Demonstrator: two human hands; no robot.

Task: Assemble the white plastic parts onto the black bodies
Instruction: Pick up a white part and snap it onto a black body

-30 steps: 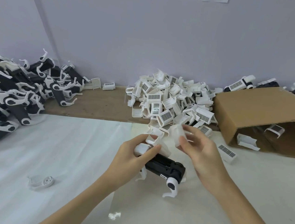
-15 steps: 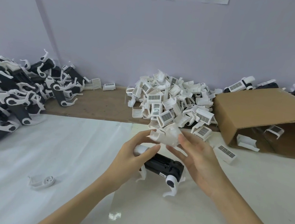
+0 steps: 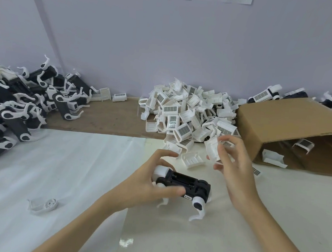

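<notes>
A black body [image 3: 184, 182] with white curved legs stands on the white sheet in front of me. My left hand [image 3: 150, 182] grips its left end, thumb along the near side and fingers curled over the top. Up and to the right, my right hand [image 3: 232, 163] pinches a white plastic cover [image 3: 212, 150] between thumb and fingers, held above the table and apart from the body. Another white cover [image 3: 193, 160] lies on the sheet between my hands. Behind them is a heap of white plastic covers [image 3: 188, 115], many with barcode labels.
A pile of black bodies with white legs [image 3: 20, 103] fills the left side. An open cardboard box [image 3: 293, 127] lies on its side at the right with a few white parts inside. A loose white leg piece [image 3: 42, 205] lies on the sheet at the lower left.
My right hand has lifted its white cover away to the right, off the black body. A second white cover that was between my hands now lies on the sheet. The body's open top now shows.
</notes>
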